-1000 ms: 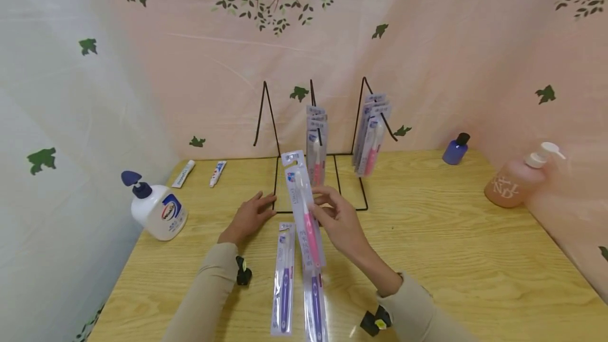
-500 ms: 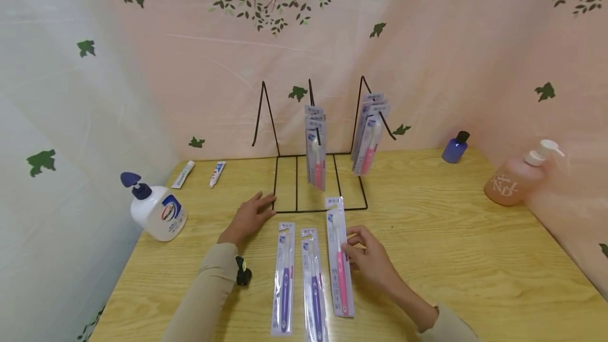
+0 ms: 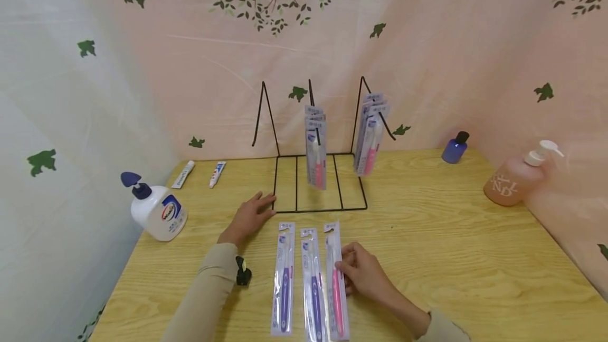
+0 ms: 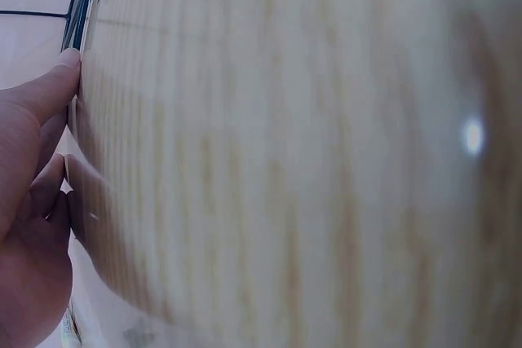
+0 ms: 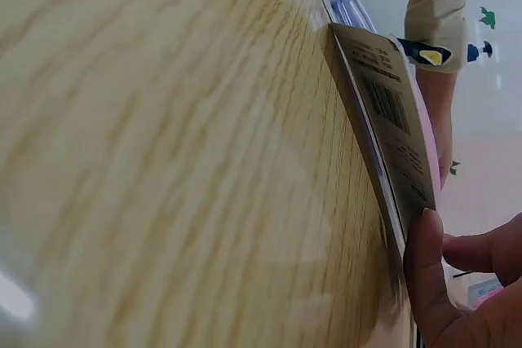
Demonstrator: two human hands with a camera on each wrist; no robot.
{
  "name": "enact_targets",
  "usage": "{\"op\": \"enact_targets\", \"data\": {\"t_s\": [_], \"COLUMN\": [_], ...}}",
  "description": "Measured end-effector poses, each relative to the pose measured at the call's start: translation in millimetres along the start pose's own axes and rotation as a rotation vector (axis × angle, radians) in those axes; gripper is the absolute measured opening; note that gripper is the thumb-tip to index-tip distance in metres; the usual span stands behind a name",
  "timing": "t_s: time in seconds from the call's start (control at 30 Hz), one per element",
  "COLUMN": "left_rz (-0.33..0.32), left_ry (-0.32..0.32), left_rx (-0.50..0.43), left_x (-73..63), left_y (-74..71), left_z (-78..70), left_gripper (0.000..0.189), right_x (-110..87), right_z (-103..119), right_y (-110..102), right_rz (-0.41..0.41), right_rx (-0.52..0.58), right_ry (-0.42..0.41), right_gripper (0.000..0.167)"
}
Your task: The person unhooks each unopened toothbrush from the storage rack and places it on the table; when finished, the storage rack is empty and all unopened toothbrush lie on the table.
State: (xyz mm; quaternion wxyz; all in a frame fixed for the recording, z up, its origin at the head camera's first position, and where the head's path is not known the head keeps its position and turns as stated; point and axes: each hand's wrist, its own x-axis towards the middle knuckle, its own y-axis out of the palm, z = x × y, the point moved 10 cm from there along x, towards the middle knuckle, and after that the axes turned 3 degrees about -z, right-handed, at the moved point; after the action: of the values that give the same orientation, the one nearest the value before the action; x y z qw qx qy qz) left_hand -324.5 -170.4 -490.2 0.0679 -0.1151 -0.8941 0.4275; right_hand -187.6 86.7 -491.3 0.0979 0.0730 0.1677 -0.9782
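My right hand point(image 3: 366, 271) pinches the right edge of a packaged pink toothbrush point(image 3: 338, 300) between thumb and fingers, low over the table. The right wrist view shows the barcoded back of this pack point(image 5: 391, 112), tilted up from the wood. Directly left of it lie two packaged purple toothbrushes point(image 3: 284, 294), side by side. With relaxed fingers, my left hand point(image 3: 248, 219) rests on the table, fingertips at the front left corner of a black wire rack point(image 3: 319, 210). Packaged pink toothbrushes point(image 3: 317, 168) hang on its middle hook, and more packs point(image 3: 370, 152) on the right hook.
A white pump bottle point(image 3: 159, 212) stands at the left, with two small toothpaste tubes point(image 3: 183, 174) behind it. Toward the right are a small blue bottle point(image 3: 454, 150) and a pink pump bottle point(image 3: 513, 181). The rack's left hook point(image 3: 264, 112) bears nothing. Printed curtains enclose the table.
My right hand has brought the pink toothbrush pack down from in front of the rack to beside the purple ones, uncovering the second purple pack. The left hand stays put.
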Motion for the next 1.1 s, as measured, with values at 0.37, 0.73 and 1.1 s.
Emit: {"op": "enact_targets", "data": {"t_s": [0.37,0.73,1.1], "left_rz": [0.008,0.009,0.002], "left_ry": [-0.005,0.018,0.025], "left_rx": [0.007,0.017,0.014], "left_x": [0.9,1.4,0.6], "left_y": [1.1,0.4,-0.7], "left_z": [1.7,-0.4,-3.2], "left_gripper": [0.049,0.051,0.050], "right_x": [-4.5,39.8,86.8], "right_z": [12.9,96.8,180.7], "right_y": [-4.0,-49.1,-74.5], "right_rz": [0.044,-0.159,-0.349], "right_rx": [-0.287,-0.316,-0.002], "right_ry": [-0.089,-0.298,-0.668], "right_gripper": [0.027,0.031,0.031]}}
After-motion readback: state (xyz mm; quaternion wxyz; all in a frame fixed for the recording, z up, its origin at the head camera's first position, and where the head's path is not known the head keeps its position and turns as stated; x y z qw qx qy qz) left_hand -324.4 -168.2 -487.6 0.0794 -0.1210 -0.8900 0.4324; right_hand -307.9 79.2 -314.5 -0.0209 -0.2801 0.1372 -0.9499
